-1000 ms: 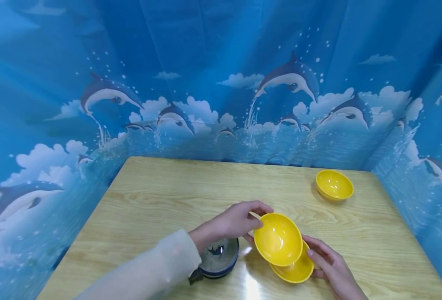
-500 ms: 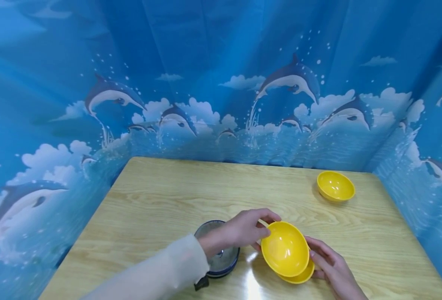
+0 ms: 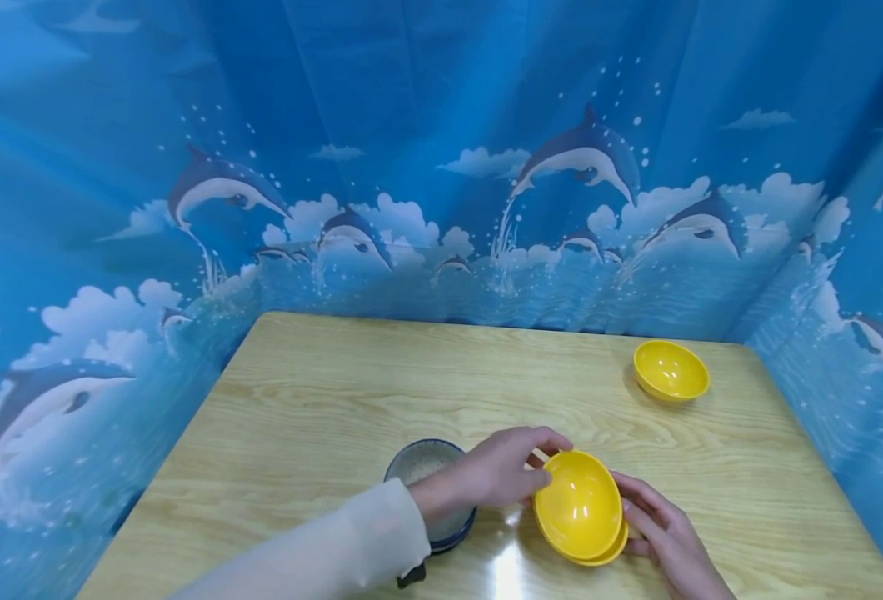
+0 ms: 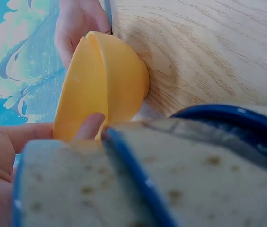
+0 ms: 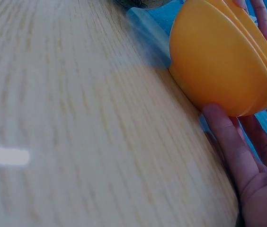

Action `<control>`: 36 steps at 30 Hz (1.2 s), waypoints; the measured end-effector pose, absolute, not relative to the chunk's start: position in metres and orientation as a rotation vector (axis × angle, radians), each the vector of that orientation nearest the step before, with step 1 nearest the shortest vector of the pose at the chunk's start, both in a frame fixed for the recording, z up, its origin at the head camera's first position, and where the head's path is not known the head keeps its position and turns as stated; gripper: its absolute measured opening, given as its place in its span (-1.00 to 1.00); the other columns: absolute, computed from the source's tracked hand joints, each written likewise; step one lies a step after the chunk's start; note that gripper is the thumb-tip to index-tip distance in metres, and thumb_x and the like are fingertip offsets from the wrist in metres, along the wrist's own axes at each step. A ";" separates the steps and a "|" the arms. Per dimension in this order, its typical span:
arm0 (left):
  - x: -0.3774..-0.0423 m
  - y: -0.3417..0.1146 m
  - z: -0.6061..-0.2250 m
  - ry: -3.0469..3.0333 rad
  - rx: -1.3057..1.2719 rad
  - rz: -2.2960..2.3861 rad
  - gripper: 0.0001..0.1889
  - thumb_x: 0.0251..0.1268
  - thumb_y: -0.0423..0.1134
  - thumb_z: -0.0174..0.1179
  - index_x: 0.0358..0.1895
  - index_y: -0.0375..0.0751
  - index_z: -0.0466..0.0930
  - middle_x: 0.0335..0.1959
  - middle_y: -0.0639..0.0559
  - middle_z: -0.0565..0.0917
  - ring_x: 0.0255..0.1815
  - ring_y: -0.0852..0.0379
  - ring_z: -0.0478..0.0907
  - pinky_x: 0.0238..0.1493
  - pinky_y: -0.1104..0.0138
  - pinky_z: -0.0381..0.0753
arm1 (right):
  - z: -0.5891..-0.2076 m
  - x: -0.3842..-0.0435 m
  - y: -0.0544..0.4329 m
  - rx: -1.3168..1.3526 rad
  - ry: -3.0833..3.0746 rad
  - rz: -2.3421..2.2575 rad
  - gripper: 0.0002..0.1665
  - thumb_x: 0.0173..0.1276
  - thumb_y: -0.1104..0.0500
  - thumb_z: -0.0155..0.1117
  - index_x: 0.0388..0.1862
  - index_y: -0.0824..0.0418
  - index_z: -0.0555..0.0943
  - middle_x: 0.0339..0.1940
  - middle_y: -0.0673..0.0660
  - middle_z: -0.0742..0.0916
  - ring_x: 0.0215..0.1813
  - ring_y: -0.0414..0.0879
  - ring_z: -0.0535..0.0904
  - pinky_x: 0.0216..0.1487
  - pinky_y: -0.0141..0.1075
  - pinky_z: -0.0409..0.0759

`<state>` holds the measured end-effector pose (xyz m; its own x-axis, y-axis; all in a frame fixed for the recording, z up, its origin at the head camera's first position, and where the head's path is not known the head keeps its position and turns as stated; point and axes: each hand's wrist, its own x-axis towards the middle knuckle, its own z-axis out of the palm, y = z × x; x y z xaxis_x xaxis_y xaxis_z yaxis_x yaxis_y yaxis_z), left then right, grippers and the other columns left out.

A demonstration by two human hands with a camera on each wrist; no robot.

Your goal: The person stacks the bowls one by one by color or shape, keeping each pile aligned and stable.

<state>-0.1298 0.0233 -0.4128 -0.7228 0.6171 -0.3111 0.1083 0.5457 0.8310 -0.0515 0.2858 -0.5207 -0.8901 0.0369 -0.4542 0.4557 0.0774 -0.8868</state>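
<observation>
Two yellow bowls sit one inside the other near the front of the table. My left hand [image 3: 505, 468] pinches the rim of the upper yellow bowl [image 3: 580, 504] between thumb and fingers. Under it, only a strip of the lower yellow bowl [image 3: 612, 550] shows in the head view, while its rounded outside [image 5: 214, 61] fills much of the right wrist view. My right hand [image 3: 662, 529] holds that lower bowl from the right, thumb near the rim and fingers at its side. In the left wrist view both rims of the yellow bowls [image 4: 119, 75] lie close together.
Beside my left forearm stand stacked speckled bowls [image 3: 421, 457] with dark blue rims, partly covered by the arm. A third yellow bowl [image 3: 670, 371] stands at the table's back right. A dolphin-print curtain [image 3: 411, 167] hangs behind the wooden table [image 3: 321, 392].
My left hand has moved right and toward me, lowering the upper yellow bowl into the lower one. The right hand has stayed nearly still. More of the speckled bowls is uncovered.
</observation>
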 end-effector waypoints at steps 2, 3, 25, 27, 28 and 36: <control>-0.130 0.024 -0.414 2.230 0.611 1.065 -0.51 0.58 -0.36 0.30 0.44 0.16 0.61 0.31 0.21 0.70 0.15 0.29 0.67 0.04 0.42 0.78 | -0.521 -0.051 0.286 0.484 2.046 -1.885 -0.33 0.80 0.05 0.06 0.73 0.27 0.26 0.65 0.34 0.47 0.19 -0.15 0.73 0.07 -0.06 0.88; -0.130 0.024 -0.414 2.244 0.618 1.043 -0.51 0.58 -0.36 0.30 0.44 0.17 0.61 0.31 0.22 0.70 0.15 0.30 0.67 0.08 0.42 0.77 | -0.521 -0.051 0.286 0.491 2.039 -1.891 -0.34 0.80 0.06 0.04 0.73 0.26 0.27 0.65 0.32 0.48 0.17 -0.16 0.73 0.07 -0.06 0.88; -0.131 0.019 -0.407 2.293 0.671 0.879 -0.50 0.57 -0.41 0.26 0.43 0.18 0.64 0.39 0.31 0.68 0.26 0.29 0.66 0.28 0.33 0.72 | -0.524 -0.047 0.293 0.417 1.963 -2.013 -0.57 0.83 0.14 -0.07 0.46 -0.07 0.61 0.16 -0.32 0.75 0.15 -0.20 0.76 0.05 -0.04 0.88; -0.133 0.013 -0.405 2.306 0.682 0.877 -0.52 0.57 -0.40 0.26 0.40 0.16 0.66 0.37 0.27 0.70 0.27 0.25 0.67 0.29 0.32 0.71 | -0.523 -0.048 0.291 0.438 1.964 -2.006 -0.55 0.82 0.14 -0.07 0.51 0.00 0.58 0.17 -0.29 0.74 0.15 -0.19 0.76 0.06 -0.03 0.88; -0.135 0.011 -0.404 2.310 0.680 0.880 -0.54 0.57 -0.40 0.26 0.38 0.16 0.68 0.35 0.26 0.72 0.28 0.23 0.67 0.29 0.31 0.71 | -0.523 -0.048 0.290 0.443 1.967 -2.005 -0.54 0.82 0.15 -0.07 0.54 0.05 0.55 0.18 -0.27 0.74 0.15 -0.18 0.76 0.06 -0.03 0.88; -0.144 -0.009 -0.401 2.316 0.678 0.906 -0.68 0.59 -0.33 0.29 0.23 0.16 0.75 0.21 0.32 0.76 0.26 0.24 0.65 0.29 0.27 0.72 | -0.520 -0.048 0.289 0.495 1.968 -2.000 -0.48 0.81 0.15 -0.06 0.62 0.19 0.46 0.26 -0.17 0.72 0.16 -0.14 0.77 0.10 0.00 0.88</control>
<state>-0.1444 -0.0089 -0.4013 -0.7178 0.6238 -0.3092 0.2482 0.6443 0.7234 -0.0481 0.2887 -0.5198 -0.8984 0.0329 -0.4379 0.4374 -0.0233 -0.8990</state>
